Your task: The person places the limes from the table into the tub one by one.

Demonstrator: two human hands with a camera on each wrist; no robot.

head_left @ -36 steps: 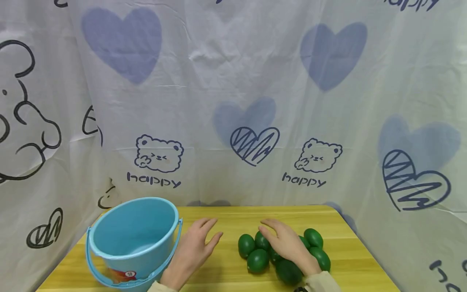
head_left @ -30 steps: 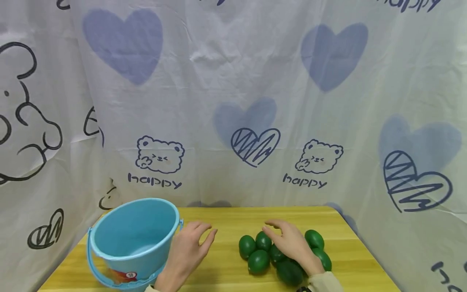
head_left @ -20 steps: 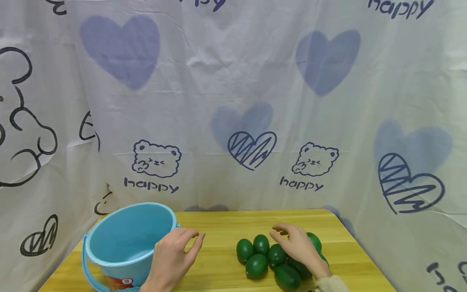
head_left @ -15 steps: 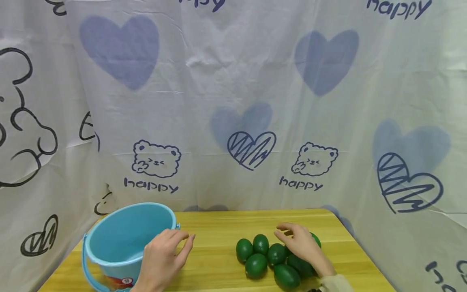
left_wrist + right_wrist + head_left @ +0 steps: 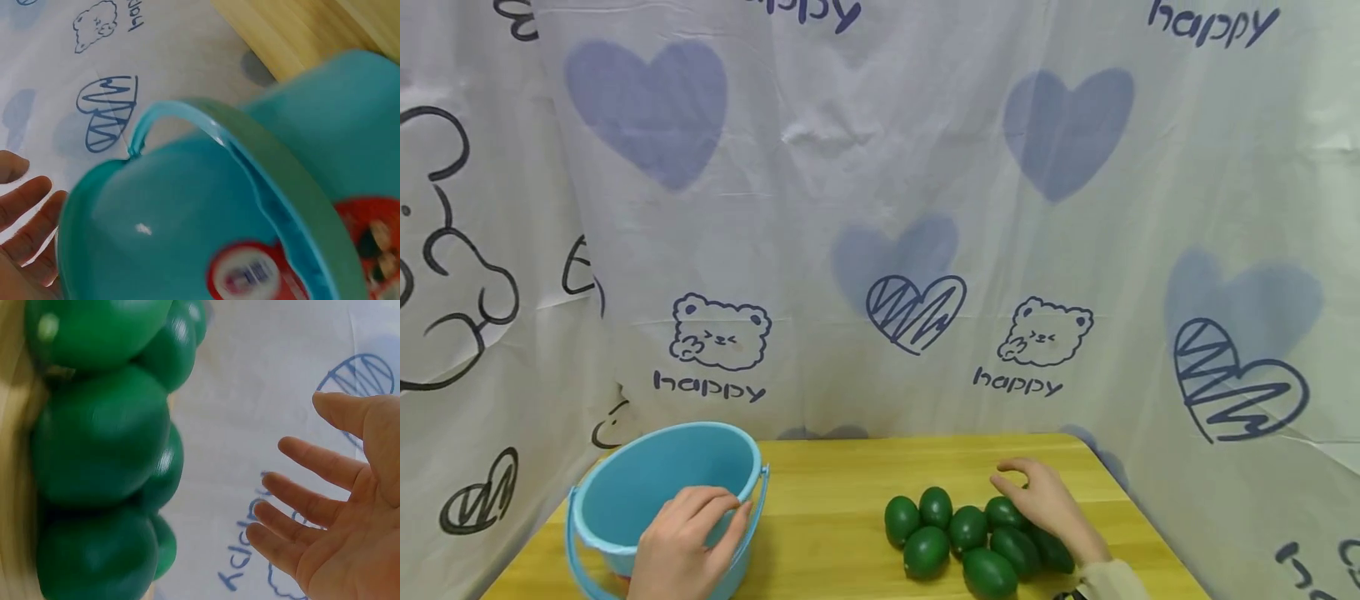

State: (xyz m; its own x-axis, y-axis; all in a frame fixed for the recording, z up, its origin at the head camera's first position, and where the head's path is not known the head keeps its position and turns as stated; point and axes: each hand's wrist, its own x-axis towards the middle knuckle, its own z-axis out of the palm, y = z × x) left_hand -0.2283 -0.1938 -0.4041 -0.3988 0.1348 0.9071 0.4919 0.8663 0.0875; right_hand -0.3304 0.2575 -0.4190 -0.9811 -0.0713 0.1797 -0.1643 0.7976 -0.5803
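Observation:
A light blue bucket (image 5: 670, 450) with a swing handle (image 5: 580, 550) stands at the left of the table, its mouth tipped toward the head camera. My left hand (image 5: 688, 542) hovers over its near right rim, fingers relaxed and slightly bent, holding nothing. In the left wrist view the left hand's fingers (image 5: 31, 228) show beside the bucket wall (image 5: 156, 206). Several smooth dark green oval fruits (image 5: 927, 552), avocado-like, lie bunched on the right. Above the right end of that bunch is my right hand (image 5: 1048, 504), fingers spread and holding nothing, apart from the fruits (image 5: 103, 437) in the right wrist view.
The yellow wood-grain table (image 5: 820, 500) runs back to a white curtain (image 5: 805, 208) printed with hearts and bears. More curtain hangs along the left and right sides. A red and white label (image 5: 247, 272) is on the bucket's wall.
My left hand has moved left from beside the bucket to over its rim. My right hand has drifted right across the bunch, uncovering more fruits. The head view has tilted up slightly.

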